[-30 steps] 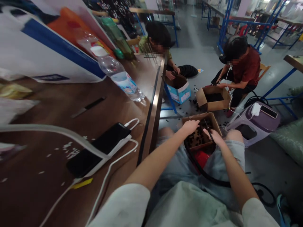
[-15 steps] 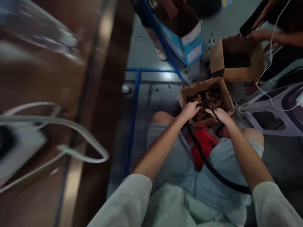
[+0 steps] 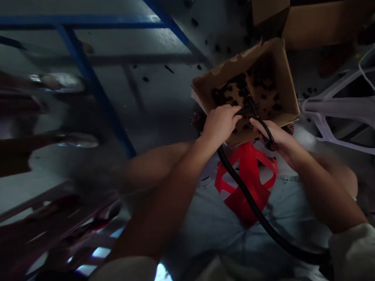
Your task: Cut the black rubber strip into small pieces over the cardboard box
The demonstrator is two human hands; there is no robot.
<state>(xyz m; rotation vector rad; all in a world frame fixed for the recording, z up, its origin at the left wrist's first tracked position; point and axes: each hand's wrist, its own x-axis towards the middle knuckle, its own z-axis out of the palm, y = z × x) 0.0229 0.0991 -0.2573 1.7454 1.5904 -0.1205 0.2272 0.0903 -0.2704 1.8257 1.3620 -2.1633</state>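
Grey floor (image 3: 164, 97), hands on black hose (image 3: 249, 201)

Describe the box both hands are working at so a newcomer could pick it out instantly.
Start at the person's lap, where a red plastic stool shows between the knees. Just beyond it sits an open cardboard box with a torn rim, the left hand and right hand at its near edge holding a black hose. Unlike the other cardboard box behind it, this one shows small black parts scattered inside.

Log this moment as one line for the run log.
left hand: closed on thick black hose | right hand: holds hose loop | open brown cardboard box: small black parts inside | red plastic stool: beneath box
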